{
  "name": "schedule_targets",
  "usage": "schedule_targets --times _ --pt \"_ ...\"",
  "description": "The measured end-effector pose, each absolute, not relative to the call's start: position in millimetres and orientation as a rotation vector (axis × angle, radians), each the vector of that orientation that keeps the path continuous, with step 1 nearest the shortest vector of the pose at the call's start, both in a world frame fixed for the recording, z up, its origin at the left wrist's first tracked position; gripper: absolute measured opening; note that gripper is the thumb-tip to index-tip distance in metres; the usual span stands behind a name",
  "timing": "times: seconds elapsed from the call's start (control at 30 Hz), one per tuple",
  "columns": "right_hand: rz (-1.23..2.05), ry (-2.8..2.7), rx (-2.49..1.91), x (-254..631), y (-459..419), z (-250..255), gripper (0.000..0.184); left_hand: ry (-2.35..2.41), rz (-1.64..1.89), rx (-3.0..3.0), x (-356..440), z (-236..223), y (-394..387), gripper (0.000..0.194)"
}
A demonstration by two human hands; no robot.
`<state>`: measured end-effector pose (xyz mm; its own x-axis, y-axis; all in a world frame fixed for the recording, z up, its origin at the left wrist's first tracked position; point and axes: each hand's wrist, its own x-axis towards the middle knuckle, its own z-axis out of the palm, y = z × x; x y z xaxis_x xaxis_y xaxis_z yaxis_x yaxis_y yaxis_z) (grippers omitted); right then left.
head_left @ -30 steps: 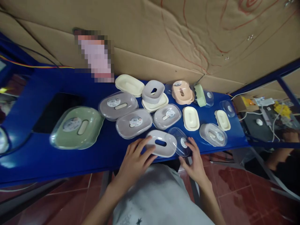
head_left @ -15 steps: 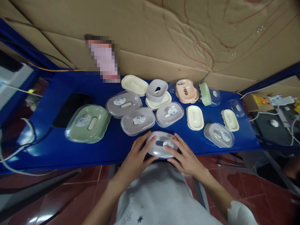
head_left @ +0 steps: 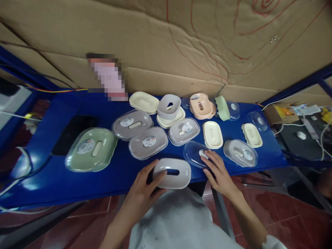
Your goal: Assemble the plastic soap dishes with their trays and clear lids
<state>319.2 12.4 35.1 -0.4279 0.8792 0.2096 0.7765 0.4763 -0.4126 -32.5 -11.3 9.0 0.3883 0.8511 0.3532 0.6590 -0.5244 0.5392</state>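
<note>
My left hand (head_left: 147,183) grips the left end of a grey soap dish (head_left: 183,174) with a long slot in its middle, held at the table's front edge. Its thumb lies over the rim by the slot. To the right, my right hand (head_left: 216,171) holds a clear plastic lid (head_left: 192,152) by its right end, fingers over the round sticker and thumb at the near edge. The lid is low over the blue table, apart from the dish; I cannot tell whether it touches the surface. Behind the lid lies a cream tray (head_left: 212,135).
Grey lidded dishes (head_left: 148,143) and a green lidded one (head_left: 90,150) stand to the left. Farther back are a peach dish (head_left: 201,105), a green dish on its side (head_left: 222,108) and cream trays (head_left: 144,102). A cardboard wall (head_left: 155,52) closes the back.
The clear lid has come off the grey dish and moved right and away from me with my right hand. My left hand keeps the dish, now uncovered.
</note>
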Motion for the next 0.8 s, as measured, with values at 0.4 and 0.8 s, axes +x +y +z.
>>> schedule_targets --times 0.4,0.8 --pt "0.169 -1.828 -2.205 308.9 105.5 55.0 0.042 1.487 1.178 2.180 -5.6 23.0 -15.6 0.055" --pt "0.063 -2.260 -1.617 297.8 52.7 97.1 0.017 1.542 1.407 2.094 -13.9 41.2 -13.7 0.069"
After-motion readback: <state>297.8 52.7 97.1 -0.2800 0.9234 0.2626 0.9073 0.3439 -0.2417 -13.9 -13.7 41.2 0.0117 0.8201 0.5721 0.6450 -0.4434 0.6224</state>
